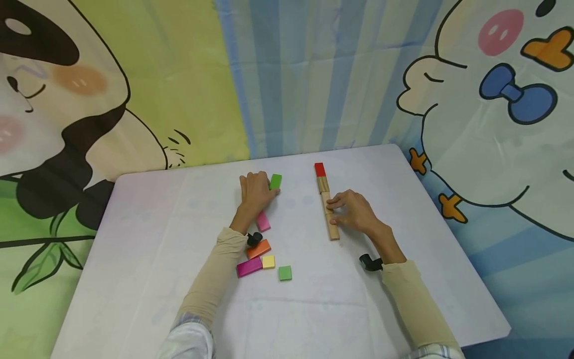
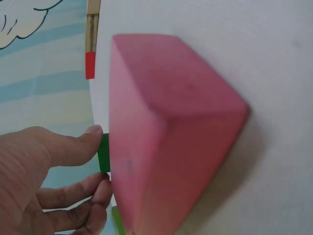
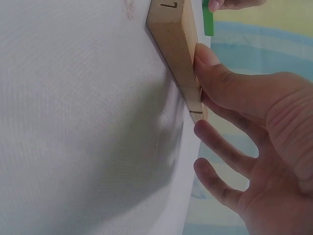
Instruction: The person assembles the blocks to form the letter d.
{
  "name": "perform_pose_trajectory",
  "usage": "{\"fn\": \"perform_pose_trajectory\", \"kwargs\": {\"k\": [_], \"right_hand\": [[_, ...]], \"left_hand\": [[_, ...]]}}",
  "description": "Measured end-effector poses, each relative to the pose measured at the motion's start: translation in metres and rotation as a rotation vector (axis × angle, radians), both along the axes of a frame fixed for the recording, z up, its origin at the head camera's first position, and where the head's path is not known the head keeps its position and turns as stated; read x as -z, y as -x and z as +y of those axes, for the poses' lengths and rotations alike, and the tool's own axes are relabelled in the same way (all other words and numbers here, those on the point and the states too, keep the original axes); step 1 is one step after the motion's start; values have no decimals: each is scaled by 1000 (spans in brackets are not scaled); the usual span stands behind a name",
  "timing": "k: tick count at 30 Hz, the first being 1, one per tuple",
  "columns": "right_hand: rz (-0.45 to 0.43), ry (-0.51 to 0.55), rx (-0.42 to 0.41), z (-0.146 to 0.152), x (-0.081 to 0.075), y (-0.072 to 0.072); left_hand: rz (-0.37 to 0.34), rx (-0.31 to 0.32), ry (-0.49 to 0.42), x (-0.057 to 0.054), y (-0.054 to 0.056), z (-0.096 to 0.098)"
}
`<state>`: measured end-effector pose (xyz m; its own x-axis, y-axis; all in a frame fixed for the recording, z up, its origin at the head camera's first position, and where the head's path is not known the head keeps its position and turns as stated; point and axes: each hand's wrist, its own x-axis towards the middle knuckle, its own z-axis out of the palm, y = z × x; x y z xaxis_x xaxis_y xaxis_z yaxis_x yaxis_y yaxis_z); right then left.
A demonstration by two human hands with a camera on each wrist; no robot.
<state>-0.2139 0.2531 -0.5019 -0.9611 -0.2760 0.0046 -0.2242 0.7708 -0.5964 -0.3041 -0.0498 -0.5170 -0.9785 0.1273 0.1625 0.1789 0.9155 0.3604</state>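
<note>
My left hand (image 1: 256,192) is at the back of the table and pinches a green block (image 1: 275,181) between thumb and index finger. A pink block (image 2: 181,122) lies close below the left wrist and fills much of the left wrist view. My right hand (image 1: 354,209) reaches over a straight row of wooden blocks (image 1: 331,214), its thumb and index fingertips touching the upper side. The other fingers spread loosely, as the right wrist view shows. A red block (image 1: 320,169) stands at the far end of the row. The index fingertip is partly hidden behind the thumb.
Left of centre lie an orange block (image 1: 258,249), a magenta block (image 1: 249,267), a small yellow block (image 1: 268,262) and a small green block (image 1: 285,272). The white table (image 1: 403,189) meets a cartoon-printed curtain (image 1: 305,75) behind it.
</note>
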Motion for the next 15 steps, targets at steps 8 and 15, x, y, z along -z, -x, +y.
{"fn": "perform_pose_trajectory", "kwargs": {"k": [8,15], "right_hand": [[20,3,-10,0,2,-1],[15,-2,-4,-1,0,-2]], "left_hand": [[-6,30,-22,0,2,2],[-47,69,-112,-4,5,5]]}}
